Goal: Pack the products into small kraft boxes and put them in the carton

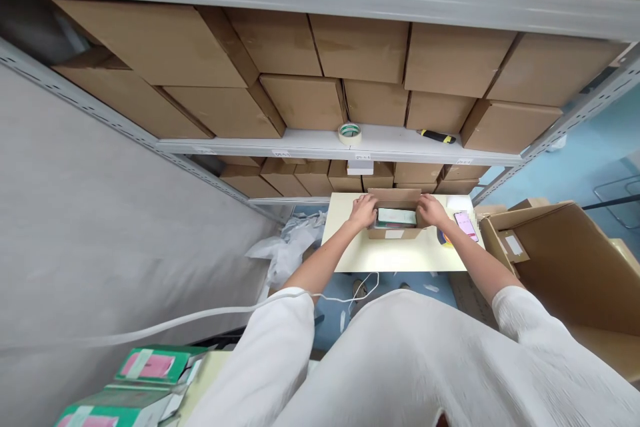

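A small cardboard box [395, 233] stands on the pale yellow table [355, 257] with its top open and its far flap raised. Inside it lies a pale, flat-topped package [396, 216] with a darker greenish front. The box's left side is gripped by my left hand [363, 211], fingers curled over the edge. On the opposite side my right hand [431, 210] is closed the same way on the edge. Under my right forearm a roll of tape [443, 238] is partly hidden. A phone [466, 226] with a pink lit screen lies to the right of that forearm.
Shelves of cardboard boxes rise behind the table; a tape roll [349, 133] and a utility knife [437, 137] lie on one shelf [390, 140]. A large open carton [570, 260] stands right. Plastic wrapping [293, 243] is piled left. A white cable [200, 315] crosses by my left arm.
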`<action>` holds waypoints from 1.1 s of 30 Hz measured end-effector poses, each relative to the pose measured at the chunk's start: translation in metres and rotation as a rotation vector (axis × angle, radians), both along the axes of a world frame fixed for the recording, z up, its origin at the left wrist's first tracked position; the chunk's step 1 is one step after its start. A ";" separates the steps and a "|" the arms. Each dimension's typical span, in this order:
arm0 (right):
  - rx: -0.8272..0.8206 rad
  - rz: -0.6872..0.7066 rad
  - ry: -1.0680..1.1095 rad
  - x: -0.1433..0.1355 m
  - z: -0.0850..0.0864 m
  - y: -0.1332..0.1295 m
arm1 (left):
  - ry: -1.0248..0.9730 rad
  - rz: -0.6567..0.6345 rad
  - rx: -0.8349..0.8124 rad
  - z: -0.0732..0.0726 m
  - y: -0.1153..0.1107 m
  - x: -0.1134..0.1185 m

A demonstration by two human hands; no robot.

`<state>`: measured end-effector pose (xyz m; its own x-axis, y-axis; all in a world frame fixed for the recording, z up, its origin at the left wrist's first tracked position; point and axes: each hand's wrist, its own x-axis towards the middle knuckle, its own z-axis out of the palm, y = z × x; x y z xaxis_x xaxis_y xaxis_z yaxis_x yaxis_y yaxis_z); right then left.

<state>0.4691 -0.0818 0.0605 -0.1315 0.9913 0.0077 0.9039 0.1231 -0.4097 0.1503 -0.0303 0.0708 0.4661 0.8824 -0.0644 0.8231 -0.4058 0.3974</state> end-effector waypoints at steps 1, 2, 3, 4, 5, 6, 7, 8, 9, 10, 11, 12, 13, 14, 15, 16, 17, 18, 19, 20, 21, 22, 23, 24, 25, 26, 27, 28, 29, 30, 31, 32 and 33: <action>0.037 -0.029 0.029 0.005 -0.001 -0.001 | -0.035 0.026 0.010 0.001 0.000 -0.001; 0.072 -0.069 0.058 0.010 -0.002 -0.001 | -0.073 0.062 0.023 0.002 -0.001 -0.003; 0.098 -0.118 0.091 0.015 -0.004 -0.002 | -0.109 0.105 0.038 0.002 -0.001 -0.006; 0.112 -0.174 0.130 0.020 -0.006 -0.002 | -0.141 0.154 0.049 0.001 -0.001 -0.009; 0.115 -0.231 0.176 0.024 -0.008 -0.003 | -0.170 0.205 0.048 0.000 -0.001 -0.012; 0.108 -0.287 0.225 0.027 -0.011 -0.003 | -0.197 0.254 0.033 -0.001 -0.002 -0.015; 0.092 -0.335 0.277 0.028 -0.013 -0.003 | -0.229 0.297 0.004 -0.002 -0.002 -0.017; 0.068 -0.371 0.331 0.029 -0.016 -0.002 | -0.266 0.329 -0.034 -0.004 -0.003 -0.018; 0.038 -0.395 0.387 0.028 -0.019 -0.002 | -0.306 0.346 -0.077 -0.006 -0.004 -0.019; 0.004 -0.404 0.448 0.026 -0.022 -0.001 | -0.346 0.345 -0.123 -0.008 -0.005 -0.019; -0.034 -0.400 0.508 0.024 -0.024 0.000 | -0.379 0.326 -0.169 -0.009 -0.006 -0.019; -0.075 -0.386 0.562 0.020 -0.027 0.001 | -0.399 0.293 -0.214 -0.011 -0.008 -0.018; -0.115 -0.366 0.603 0.017 -0.030 0.001 | -0.403 0.250 -0.257 -0.013 -0.010 -0.018; -0.151 -0.345 0.627 0.014 -0.032 0.001 | -0.395 0.202 -0.299 -0.015 -0.012 -0.019; -0.184 -0.325 0.635 0.011 -0.034 0.001 | -0.377 0.151 -0.335 -0.017 -0.014 -0.021; -0.215 -0.310 0.635 0.009 -0.036 0.001 | -0.349 0.100 -0.363 -0.019 -0.015 -0.024; -0.243 -0.302 0.633 0.007 -0.038 0.001 | -0.310 0.049 -0.380 -0.020 -0.017 -0.027; -0.268 -0.300 0.631 0.006 -0.039 0.001 | -0.258 -0.003 -0.387 -0.022 -0.017 -0.031; -0.291 -0.303 0.631 0.006 -0.040 0.001 | -0.196 -0.051 -0.389 -0.022 -0.018 -0.035; -0.311 -0.311 0.632 0.005 -0.041 0.002 | -0.130 -0.095 -0.390 -0.022 -0.019 -0.039; -0.328 -0.321 0.635 0.005 -0.040 0.003 | -0.066 -0.132 -0.392 -0.022 -0.019 -0.042; -0.344 -0.330 0.640 0.005 -0.040 0.005 | -0.015 -0.162 -0.398 -0.021 -0.019 -0.045; -0.359 -0.338 0.648 0.005 -0.038 0.007 | 0.017 -0.184 -0.407 -0.019 -0.020 -0.046; -0.375 -0.343 0.658 0.005 -0.037 0.010 | 0.030 -0.195 -0.421 -0.018 -0.020 -0.047; -0.394 -0.344 0.672 0.005 -0.035 0.012 | 0.028 -0.195 -0.433 -0.017 -0.021 -0.047; -0.415 -0.343 0.685 0.005 -0.032 0.014 | 0.014 -0.185 -0.445 -0.016 -0.022 -0.046; -0.437 -0.342 0.697 0.005 -0.030 0.015 | -0.010 -0.166 -0.454 -0.015 -0.023 -0.046; -0.454 -0.344 0.711 0.005 -0.027 0.016 | -0.039 -0.141 -0.459 -0.015 -0.023 -0.045; -0.466 -0.349 0.726 0.005 -0.025 0.017 | -0.068 -0.114 -0.460 -0.015 -0.024 -0.044; -0.473 -0.359 0.741 0.006 -0.023 0.017 | -0.096 -0.090 -0.457 -0.016 -0.025 -0.043; -0.475 -0.370 0.754 0.006 -0.021 0.017 | -0.122 -0.069 -0.451 -0.017 -0.025 -0.042; -0.473 -0.377 0.764 0.007 -0.021 0.016 | -0.144 -0.051 -0.441 -0.019 -0.026 -0.041; -0.469 -0.380 0.766 0.009 -0.021 0.016 | -0.163 -0.035 -0.427 -0.020 -0.026 -0.040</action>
